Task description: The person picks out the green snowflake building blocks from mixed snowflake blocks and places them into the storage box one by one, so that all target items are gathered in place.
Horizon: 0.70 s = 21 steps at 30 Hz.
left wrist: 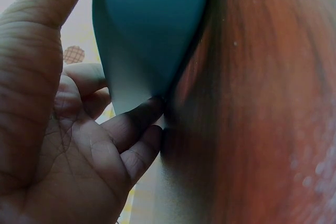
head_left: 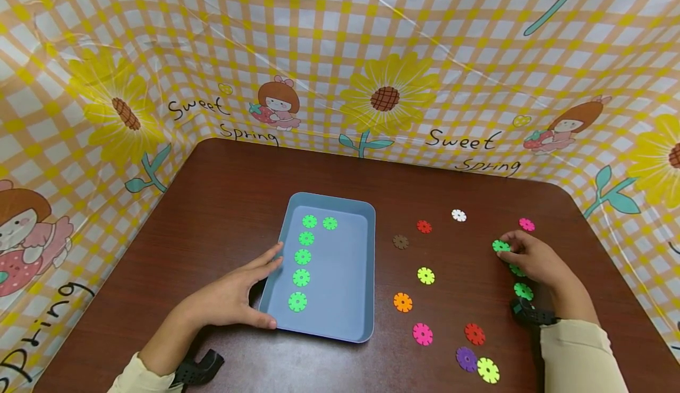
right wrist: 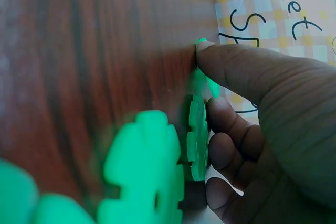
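Observation:
In the head view my right hand (head_left: 536, 263) pinches a green notched interlocking disc (head_left: 500, 246) between thumb and fingers, low over the table. Beneath the hand lies a second green disc (right wrist: 197, 140), partly hidden, and a third green disc (head_left: 523, 291) sits by the wrist. My left hand (head_left: 228, 295) rests spread at the left side of a blue-grey tray (head_left: 370, 287), its thumb by the near-left corner. The left wrist view shows fingers touching the tray's outer wall (left wrist: 152, 30). Inside the tray, several green discs (head_left: 303, 256) form a column, with one more disc (head_left: 330, 223) right of the top.
Right of the tray, loose discs lie scattered: brown (head_left: 401, 242), red (head_left: 424, 226), white (head_left: 459, 215), orange (head_left: 402, 303), purple (head_left: 467, 359), plus pink and yellow ones. A pink disc (head_left: 526, 224) lies beyond my right hand. Patterned cloth (head_left: 319, 45) encloses the dark wooden table (head_left: 228, 186).

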Motion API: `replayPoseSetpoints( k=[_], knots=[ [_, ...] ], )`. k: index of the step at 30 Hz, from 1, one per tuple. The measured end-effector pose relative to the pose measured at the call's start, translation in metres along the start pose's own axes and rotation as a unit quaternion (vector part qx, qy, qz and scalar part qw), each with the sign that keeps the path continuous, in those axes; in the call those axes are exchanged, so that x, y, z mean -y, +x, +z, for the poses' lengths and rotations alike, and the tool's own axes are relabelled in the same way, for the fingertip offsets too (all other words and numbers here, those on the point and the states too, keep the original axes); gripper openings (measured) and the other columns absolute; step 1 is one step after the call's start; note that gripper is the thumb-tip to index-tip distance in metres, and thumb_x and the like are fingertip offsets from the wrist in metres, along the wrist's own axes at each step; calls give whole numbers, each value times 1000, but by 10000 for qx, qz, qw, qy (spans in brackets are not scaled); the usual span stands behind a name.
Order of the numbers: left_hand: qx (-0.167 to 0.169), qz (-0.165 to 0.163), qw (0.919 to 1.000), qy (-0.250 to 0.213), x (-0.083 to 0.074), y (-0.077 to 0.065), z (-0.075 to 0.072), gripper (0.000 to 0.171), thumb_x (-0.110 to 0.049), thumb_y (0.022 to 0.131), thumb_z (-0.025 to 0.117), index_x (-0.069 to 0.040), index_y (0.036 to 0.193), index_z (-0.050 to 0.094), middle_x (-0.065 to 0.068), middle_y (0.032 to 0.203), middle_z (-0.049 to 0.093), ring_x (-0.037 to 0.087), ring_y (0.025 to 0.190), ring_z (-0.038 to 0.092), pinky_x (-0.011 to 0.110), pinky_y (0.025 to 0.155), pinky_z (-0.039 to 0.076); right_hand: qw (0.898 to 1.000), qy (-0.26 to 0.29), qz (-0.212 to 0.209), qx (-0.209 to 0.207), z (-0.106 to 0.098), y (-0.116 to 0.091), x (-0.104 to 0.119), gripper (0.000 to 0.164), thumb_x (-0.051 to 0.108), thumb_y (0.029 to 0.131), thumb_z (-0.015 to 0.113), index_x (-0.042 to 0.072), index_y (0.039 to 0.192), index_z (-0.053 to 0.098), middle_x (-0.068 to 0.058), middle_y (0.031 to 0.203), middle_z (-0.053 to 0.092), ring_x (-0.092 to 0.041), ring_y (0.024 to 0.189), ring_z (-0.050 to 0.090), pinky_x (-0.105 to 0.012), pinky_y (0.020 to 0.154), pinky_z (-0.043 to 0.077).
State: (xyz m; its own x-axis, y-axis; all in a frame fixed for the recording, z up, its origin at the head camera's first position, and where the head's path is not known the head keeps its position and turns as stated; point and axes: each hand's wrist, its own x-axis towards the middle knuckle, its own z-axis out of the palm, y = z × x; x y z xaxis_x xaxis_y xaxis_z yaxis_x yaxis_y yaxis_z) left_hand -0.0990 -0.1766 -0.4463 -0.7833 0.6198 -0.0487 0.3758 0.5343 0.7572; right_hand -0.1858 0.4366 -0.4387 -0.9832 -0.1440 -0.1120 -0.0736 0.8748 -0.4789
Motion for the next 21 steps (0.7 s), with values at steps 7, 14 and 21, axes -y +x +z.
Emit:
replayPoseSetpoints(
  k=[7, 14, 21],
  knots=[
    [11, 26, 10000, -6, 0, 0, 0, 111, -50, 74, 85, -2, 156, 27, -3, 167, 5, 20, 149, 15, 54, 110, 29, 9999, 26, 101, 54, 0, 0, 1, 34, 19, 97, 65, -6, 117, 55, -11, 93, 56, -19, 76, 48, -30, 59, 42],
    [2, 42, 10000, 4, -1, 0, -1, 111, -49, 74, 85, -1, 156, 27, -3, 167, 5, 20, 149, 15, 54, 110, 29, 10000, 92, 3, 14, -1, 1, 2, 28, 14, 97, 65, -5, 113, 52, -12, 92, 55, -18, 75, 48, -29, 60, 41],
    [5, 34, 10000, 7, -1, -1, -1, 111, -50, 74, 85, -1, 156, 27, -3, 167, 5, 21, 149, 15, 55, 110, 29, 10000, -35, -85, 12, -1, 1, 4, 27, 12, 96, 65, -2, 114, 49, -11, 90, 56, -19, 74, 49, -31, 59, 42]
  ],
)
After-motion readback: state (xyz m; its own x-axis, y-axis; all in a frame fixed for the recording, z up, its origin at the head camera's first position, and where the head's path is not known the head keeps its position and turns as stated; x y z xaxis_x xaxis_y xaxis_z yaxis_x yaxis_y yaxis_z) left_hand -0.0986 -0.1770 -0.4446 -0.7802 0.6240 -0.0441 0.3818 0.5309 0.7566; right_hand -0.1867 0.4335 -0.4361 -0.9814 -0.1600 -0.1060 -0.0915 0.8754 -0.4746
